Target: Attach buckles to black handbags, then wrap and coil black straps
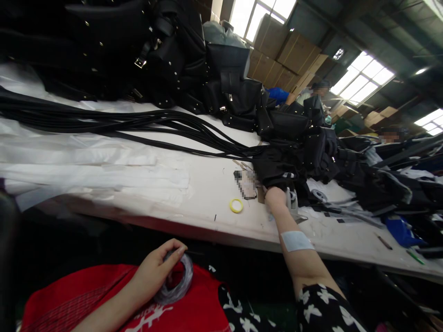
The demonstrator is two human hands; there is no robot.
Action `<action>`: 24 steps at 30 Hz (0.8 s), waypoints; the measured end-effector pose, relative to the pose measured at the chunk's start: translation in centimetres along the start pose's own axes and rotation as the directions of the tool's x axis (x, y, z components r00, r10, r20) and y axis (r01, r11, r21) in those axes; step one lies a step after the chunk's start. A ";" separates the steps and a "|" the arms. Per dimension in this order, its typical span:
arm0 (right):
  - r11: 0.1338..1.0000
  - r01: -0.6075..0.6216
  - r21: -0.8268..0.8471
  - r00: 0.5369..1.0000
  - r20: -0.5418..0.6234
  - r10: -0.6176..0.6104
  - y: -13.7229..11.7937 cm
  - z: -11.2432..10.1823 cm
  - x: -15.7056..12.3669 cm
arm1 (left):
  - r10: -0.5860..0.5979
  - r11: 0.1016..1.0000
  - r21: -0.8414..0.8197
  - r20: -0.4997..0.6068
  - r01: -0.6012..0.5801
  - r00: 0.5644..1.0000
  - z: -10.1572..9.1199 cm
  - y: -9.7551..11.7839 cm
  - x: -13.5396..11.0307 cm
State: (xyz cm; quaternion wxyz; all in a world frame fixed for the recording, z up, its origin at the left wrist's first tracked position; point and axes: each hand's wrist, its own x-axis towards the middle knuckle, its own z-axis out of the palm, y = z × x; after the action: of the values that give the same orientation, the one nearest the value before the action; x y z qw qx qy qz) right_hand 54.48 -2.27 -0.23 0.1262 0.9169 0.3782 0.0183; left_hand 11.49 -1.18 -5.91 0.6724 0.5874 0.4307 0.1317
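Observation:
My left hand is closed around a grey, shiny roll of tape, held low over the red apron. Out on the white table, my right hand reaches to the edge of a black fabric pile; its fingers are hidden from me there. Just right of that hand is a grey-white object, perhaps a tape dispenser. A yellow ring of tape lies flat on the table to the left of the right hand.
Long black straps run along the table into the fabric pile. White strips lie at left. Black bags with metal buckles are heaped behind. A blue bag and green pen are at right. Cardboard boxes stand farther back.

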 end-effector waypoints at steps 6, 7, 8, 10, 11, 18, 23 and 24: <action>0.986 -0.025 0.167 0.990 -0.132 0.047 2.8 -1.5 -3.5 | 0.014 1.000 -0.022 0.006 -0.014 1.000 -0.2 -0.1 0.2; 0.977 -0.031 0.213 0.990 -0.128 0.060 3.3 -1.6 -4.1 | 0.016 1.000 -0.025 0.011 -0.015 1.000 -0.1 -0.1 0.2; 0.964 -0.035 0.263 0.991 -0.118 0.068 3.6 -1.5 -4.8 | 0.015 1.000 -0.027 0.019 -0.015 1.000 -0.1 0.0 0.3; 0.930 -0.027 0.366 0.994 -0.088 0.063 3.9 -1.0 -6.0 | 0.013 0.999 -0.031 0.032 -0.012 0.999 0.0 0.2 0.4; 0.910 -0.015 0.414 0.996 -0.076 0.051 3.9 -0.7 -6.6 | 0.013 0.999 -0.031 0.034 -0.012 0.999 0.0 0.3 0.4; 0.604 0.092 0.792 0.968 0.070 -0.240 1.7 1.6 -10.4 | 0.026 1.000 0.004 0.015 -0.026 1.000 -0.2 0.4 0.2; 0.566 0.077 0.820 0.877 0.215 -0.430 3.5 1.1 -12.7 | 0.002 1.000 -0.002 0.012 -0.002 1.000 -0.3 0.3 0.1; 0.584 0.095 0.806 0.832 0.258 -0.491 4.1 0.8 -12.9 | -0.005 1.000 -0.006 0.015 0.005 1.000 -0.2 0.3 0.1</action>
State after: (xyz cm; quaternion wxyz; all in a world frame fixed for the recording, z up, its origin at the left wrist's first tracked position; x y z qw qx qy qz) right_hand 48.18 -14.23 0.77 -0.1877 0.7805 0.4594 -0.3802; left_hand 11.51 -0.89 -5.62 0.6777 0.5852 0.4268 0.1268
